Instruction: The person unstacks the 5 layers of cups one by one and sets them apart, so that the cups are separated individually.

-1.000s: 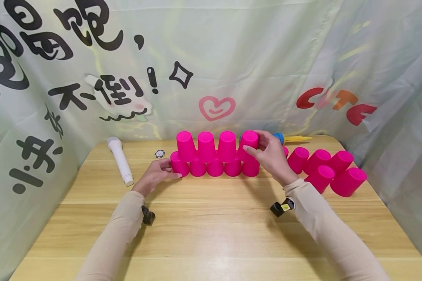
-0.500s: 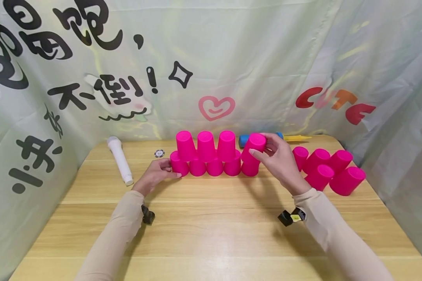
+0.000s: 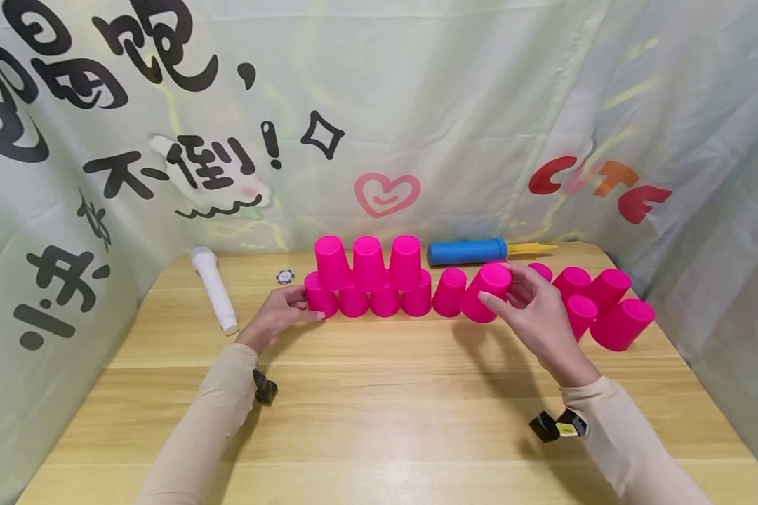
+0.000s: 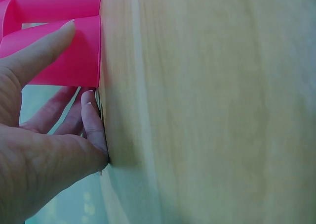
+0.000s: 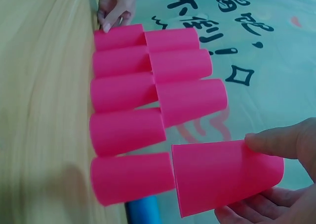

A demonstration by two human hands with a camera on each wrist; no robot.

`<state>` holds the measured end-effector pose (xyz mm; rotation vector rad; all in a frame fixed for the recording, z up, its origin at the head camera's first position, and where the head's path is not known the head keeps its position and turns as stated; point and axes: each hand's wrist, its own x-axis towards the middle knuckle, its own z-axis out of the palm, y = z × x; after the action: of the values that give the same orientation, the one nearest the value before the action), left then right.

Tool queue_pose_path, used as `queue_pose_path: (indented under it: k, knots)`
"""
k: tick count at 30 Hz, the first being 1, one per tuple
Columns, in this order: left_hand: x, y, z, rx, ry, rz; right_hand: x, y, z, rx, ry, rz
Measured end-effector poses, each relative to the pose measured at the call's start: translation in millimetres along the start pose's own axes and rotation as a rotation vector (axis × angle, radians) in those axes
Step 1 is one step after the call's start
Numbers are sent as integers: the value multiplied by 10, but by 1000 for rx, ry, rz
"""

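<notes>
Upside-down pink cups stand in a row on the table, with an upper row of three bridging the left part. My left hand holds the leftmost bottom cup, thumb along its front in the left wrist view and fingers around its far side. My right hand grips another pink cup between thumb and fingers, mouth down and slightly tilted. In the head view this cup is just right of the row's end cup. The right wrist view shows the held cup higher than that end cup.
Several more pink cups stand upside down at the right. A blue pump with a yellow end lies at the back. A white microphone and a small chip lie at the left. A printed curtain hangs behind the table.
My right hand has lifted the rightmost cup off the upper row and moved it right and lower, uncovering the end cup and the blue pump. My left hand stays in place.
</notes>
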<state>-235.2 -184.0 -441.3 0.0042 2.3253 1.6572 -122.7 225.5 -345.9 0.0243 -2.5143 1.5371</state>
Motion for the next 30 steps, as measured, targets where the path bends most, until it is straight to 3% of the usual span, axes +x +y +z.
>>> queue_pose_path:
  k: [7,17,30]
  knots:
    - [-6,9,-12,-11,-14,-5,-100,134,-112,15,27,64]
    - [-3,-8,-14,0,-7,5,-156,398,-183,3,56,82]
    - [2,-4,-6,7,-6,-1,-166,666,-249,-22,72,213]
